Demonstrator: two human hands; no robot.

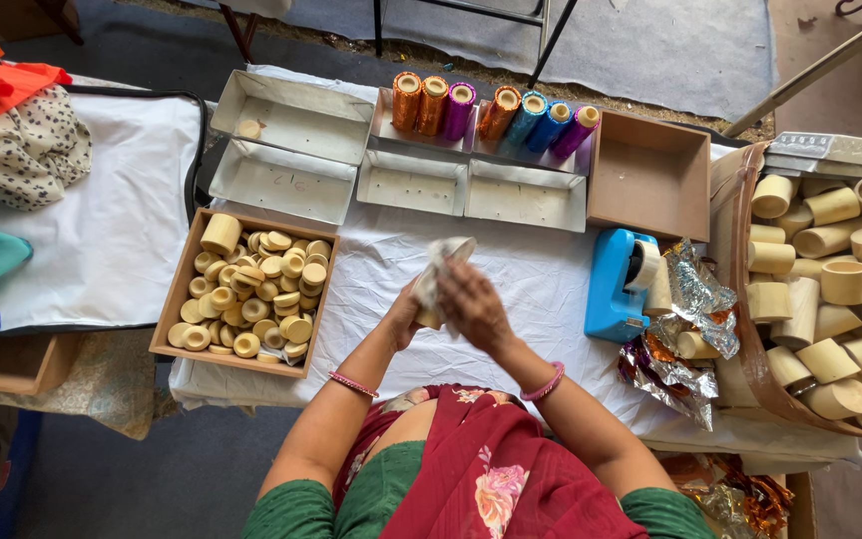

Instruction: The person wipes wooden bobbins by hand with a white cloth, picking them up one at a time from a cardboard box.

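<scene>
A small pale cylinder, half wrapped in silvery foil, sits between the person's two hands above the middle of the white-covered table. The left hand cups it from below and the right hand closes over it from the other side, so both hands are pressed together around the piece; the foil sticks up crumpled above the fingers. To the person's left stands a wooden tray full of short pale round pieces. Beyond the hands lie open shallow grey boxes, and behind them a row of shiny thread spools in orange, purple and blue. A brown cardboard box stands next to the spools. To the right, a blue tape dispenser rests beside crumpled foil sheets, and further right a large basket holds bigger pale cylinders.
</scene>
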